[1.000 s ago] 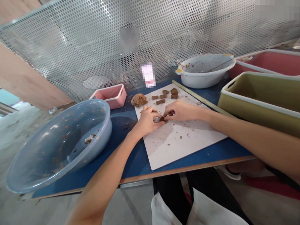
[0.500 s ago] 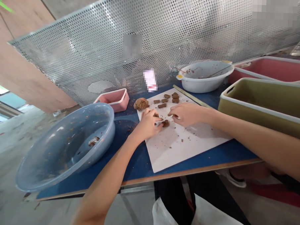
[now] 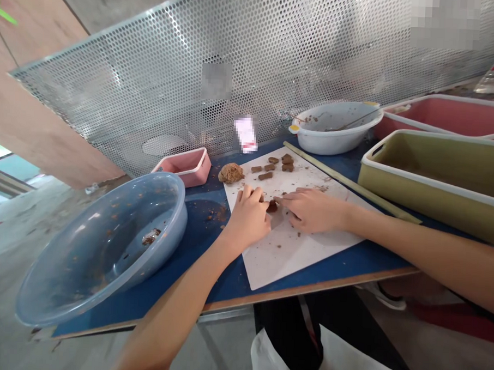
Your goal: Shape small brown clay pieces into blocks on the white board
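On the white board [image 3: 268,265], a small brown clay-like lump [image 3: 273,206] is pinched between the fingertips of both hands. My left hand [image 3: 249,215] is curled, with its thumb and forefinger against the lump's left side. From the right, my right hand [image 3: 315,210] presses its bent fingers to the lump, partly covering it. Several short shaped brown pieces [image 3: 266,176] lie beyond the hands on the board. A larger rough brown lump [image 3: 231,173] rests at the board's far left corner. Crumbs are scattered over the board.
A large blue basin [image 3: 105,249] stands at left, a small pink bin [image 3: 190,166] behind it. Along the right are a stick [image 3: 353,184], a white basin [image 3: 334,140], a green bin [image 3: 427,187] and a pink bin [image 3: 458,115]. Perforated metal sheet [image 3: 277,55] rises behind.
My right hand has come down and left onto the brown lump, closing the gap between the hands. My left hand has shifted slightly toward me. The stick's near end now shows.
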`<state>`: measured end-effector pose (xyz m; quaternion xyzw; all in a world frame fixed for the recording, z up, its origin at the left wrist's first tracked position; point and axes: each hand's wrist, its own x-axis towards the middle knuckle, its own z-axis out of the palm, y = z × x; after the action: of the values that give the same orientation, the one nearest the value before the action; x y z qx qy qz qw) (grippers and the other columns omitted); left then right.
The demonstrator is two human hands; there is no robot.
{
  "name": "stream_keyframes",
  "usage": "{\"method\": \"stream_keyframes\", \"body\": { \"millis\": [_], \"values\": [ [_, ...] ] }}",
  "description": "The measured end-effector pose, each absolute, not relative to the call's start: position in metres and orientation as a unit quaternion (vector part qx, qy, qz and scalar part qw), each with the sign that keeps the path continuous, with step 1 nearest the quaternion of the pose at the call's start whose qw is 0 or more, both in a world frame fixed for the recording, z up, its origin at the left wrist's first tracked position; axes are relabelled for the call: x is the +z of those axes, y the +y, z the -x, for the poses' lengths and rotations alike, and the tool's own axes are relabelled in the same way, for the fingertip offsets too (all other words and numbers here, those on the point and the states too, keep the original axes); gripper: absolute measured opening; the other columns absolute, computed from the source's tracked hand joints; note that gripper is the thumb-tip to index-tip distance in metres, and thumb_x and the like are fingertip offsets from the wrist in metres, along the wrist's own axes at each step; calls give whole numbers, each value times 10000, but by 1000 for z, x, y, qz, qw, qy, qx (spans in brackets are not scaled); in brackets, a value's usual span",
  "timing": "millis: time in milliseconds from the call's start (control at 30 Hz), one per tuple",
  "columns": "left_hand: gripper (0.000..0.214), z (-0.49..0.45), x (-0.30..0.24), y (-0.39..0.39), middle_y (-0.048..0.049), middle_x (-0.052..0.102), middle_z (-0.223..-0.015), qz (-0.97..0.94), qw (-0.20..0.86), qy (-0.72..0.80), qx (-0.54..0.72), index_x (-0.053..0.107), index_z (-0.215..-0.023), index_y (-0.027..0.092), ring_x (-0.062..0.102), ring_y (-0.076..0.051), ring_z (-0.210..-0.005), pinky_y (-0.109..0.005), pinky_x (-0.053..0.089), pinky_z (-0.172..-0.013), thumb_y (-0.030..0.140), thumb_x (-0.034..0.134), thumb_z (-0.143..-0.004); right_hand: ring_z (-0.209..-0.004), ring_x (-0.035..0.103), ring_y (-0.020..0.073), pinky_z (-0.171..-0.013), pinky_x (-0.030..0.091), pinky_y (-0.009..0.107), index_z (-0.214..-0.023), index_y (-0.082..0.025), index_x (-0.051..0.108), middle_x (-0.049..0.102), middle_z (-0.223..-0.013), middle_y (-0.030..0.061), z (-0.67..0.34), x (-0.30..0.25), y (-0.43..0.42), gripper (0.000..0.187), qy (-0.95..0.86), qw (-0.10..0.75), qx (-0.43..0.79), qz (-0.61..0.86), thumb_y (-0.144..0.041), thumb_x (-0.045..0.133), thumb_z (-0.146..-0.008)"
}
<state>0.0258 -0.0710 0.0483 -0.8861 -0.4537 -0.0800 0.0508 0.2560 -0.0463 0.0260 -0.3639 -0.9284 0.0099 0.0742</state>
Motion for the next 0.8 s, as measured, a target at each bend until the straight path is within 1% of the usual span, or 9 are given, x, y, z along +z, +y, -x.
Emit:
{"method": "stream_keyframes", "body": {
  "millis": [100,333,467,700,800],
  "values": [
    [257,-25,47,-71,-164,648,-1148,886,55,-454,-80,860,-1044,132,505,-373,-1226,-534,519,-1110,95,622,-955,-867,713,288,-803,419,402,-1288,-70,745,794,-1069,181,-254,27,-48,378,-933,56,6,357,-157,512,-1003],
    [271,-27,46,-71,-172,637,-1138,889,29,-450,-85,852,-1037,105,505,-362,-1222,-511,554,-1100,77,596,-953,-800,668,255,-743,382,383,-1300,-63,724,781,-1016,171,-254,24,-47,365,-934,56,13,353,-160,481,-1046],
    [253,-29,46,-71,-172,634,-1123,890,23,-447,-85,847,-1005,100,515,-356,-1207,-503,554,-1115,76,603,-945,-795,657,247,-749,383,382,-1214,-74,737,774,-999,167,-253,23,-47,310,-934,53,18,352,-142,499,-1027],
    [241,-30,46,-70,-170,648,-1122,892,16,-444,-82,840,-965,119,528,-349,-1186,-513,558,-1117,77,606,-928,-812,666,250,-769,393,384,-1125,-101,731,782,-1012,171,-251,29,-48,256,-933,51,39,355,-137,496,-1029],
    [274,-29,47,-70,-181,659,-1117,890,31,-448,-77,861,-1006,115,521,-366,-1200,-536,554,-1103,95,595,-947,-826,693,267,-800,413,396,-1148,-104,738,792,-1016,175,-252,31,-48,270,-933,48,23,355,-153,497,-1037]
  ]
}}
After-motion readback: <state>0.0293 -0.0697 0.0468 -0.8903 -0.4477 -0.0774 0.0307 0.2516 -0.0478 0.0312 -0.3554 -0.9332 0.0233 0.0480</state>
